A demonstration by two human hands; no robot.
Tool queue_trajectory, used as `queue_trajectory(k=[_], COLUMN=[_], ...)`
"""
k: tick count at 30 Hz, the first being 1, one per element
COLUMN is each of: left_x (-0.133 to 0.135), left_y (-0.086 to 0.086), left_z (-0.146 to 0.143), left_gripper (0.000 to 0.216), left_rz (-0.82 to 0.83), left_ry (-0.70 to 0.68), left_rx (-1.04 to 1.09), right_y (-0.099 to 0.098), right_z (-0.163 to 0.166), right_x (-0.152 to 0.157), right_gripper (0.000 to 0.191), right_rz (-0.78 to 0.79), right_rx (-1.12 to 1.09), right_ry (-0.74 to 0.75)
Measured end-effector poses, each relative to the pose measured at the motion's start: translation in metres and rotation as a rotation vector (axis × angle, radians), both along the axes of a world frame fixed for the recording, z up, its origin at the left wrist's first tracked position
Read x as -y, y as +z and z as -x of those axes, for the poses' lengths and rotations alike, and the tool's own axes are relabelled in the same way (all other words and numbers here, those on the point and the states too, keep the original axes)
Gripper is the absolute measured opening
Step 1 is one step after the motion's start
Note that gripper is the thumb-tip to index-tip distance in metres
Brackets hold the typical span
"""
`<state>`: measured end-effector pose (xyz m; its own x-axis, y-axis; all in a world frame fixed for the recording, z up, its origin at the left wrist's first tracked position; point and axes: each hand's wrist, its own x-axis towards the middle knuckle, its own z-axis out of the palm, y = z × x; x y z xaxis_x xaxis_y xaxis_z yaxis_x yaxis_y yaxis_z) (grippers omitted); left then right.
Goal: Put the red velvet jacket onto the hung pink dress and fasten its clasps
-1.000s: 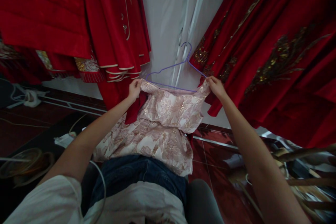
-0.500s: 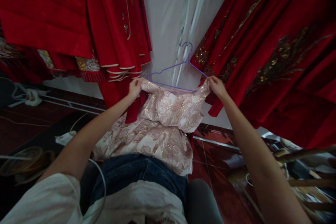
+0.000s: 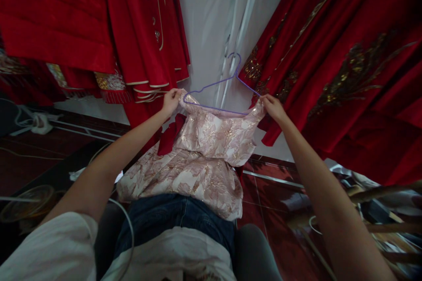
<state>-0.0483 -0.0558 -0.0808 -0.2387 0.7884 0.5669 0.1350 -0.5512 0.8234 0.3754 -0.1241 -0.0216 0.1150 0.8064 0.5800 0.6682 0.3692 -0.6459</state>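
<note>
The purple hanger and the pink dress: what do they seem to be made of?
The purple hanger looks like thin coated wire: very slim, bent into shape. The pink dress, pinched at its shoulders by the left hand and right hand, looks like woven brocade: floral pattern, gold glints, perhaps metallic thread.

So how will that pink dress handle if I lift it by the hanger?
Probably floppy: the pink dress sags onto the lap below where the left hand and right hand pinch its shoulders. Its thick-looking brocade likely gives some weight. The thin wire hanger may flex or let a shoulder slip.
</note>
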Motion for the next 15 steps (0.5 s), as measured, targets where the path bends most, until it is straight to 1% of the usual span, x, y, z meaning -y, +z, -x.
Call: queue_trajectory(k=[2, 4, 6, 9, 11, 13, 15], left_x=[-0.004, -0.006, -0.003, 0.006, 0.012, 0.016, 0.017], left_y=[0.010, 0.010, -0.001, -0.026, -0.039, -0.045, -0.044], left_z=[-0.003, -0.005, -0.003, 0.003, 0.009, 0.012, 0.013], left_gripper=[0.014, 0.014, 0.014, 0.014, 0.014, 0.014, 0.014], left_rz=[0.013, 0.044, 0.073, 0.097, 0.096, 0.081, 0.068], left_ry=[-0.011, 0.007, 0.045, 0.072, 0.078, 0.082, 0.073], left_rx=[-0.038, -0.050, -0.035, -0.007, -0.011, -0.022, -0.014], right_y=[-0.001, -0.002, -0.002, -0.002, -0.001, -0.001, -0.002], right_z=[0.000, 0.000, 0.001, 0.002, 0.003, 0.003, 0.002], right_x=[-0.001, -0.001, -0.001, 0.001, 0.001, 0.000, -0.002], right_gripper=[0.023, 0.023, 0.024, 0.024, 0.023, 0.023, 0.023], right_rz=[-0.005, -0.001, 0.005, 0.011, 0.014, 0.017, 0.016], right_rx=[-0.012, -0.013, -0.010, -0.006, 0.000, 0.006, 0.002], right_ry=[0.001, -0.003, -0.010, -0.024, -0.027, -0.023, -0.018])
